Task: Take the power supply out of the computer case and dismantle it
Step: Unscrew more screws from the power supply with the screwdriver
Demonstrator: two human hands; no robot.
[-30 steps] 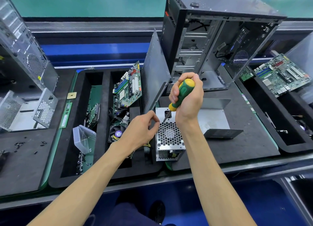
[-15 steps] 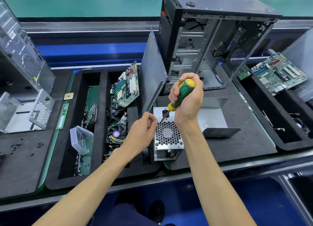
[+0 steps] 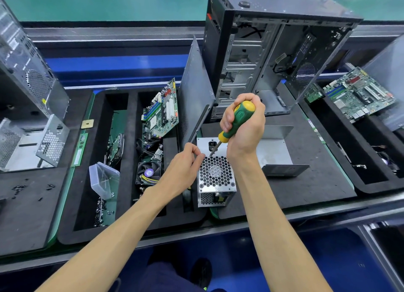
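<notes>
Removal looks done: power supply (image 3: 215,178) sits on the bench just below the right hand (image 3: 244,125), which grips a screwdriver (image 3: 235,122) tipped at its fan grille. Left hand (image 3: 185,164) pinches beside the tip, contents unclear. Dismantling remains; computer case (image 3: 273,51) stands beyond.

Counter (image 3: 306,195): supply (image 3: 215,178) stands under the right grip (image 3: 243,129); case (image 3: 273,51) behind it; cover (image 3: 275,151) just right; compartment tray (image 3: 129,160) left of the left grip (image 3: 185,162).

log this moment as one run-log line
right hand: grips green-yellow screwdriver, tip on silver metal power supply | left hand: pinches by tip | black computer case: open behind
</notes>
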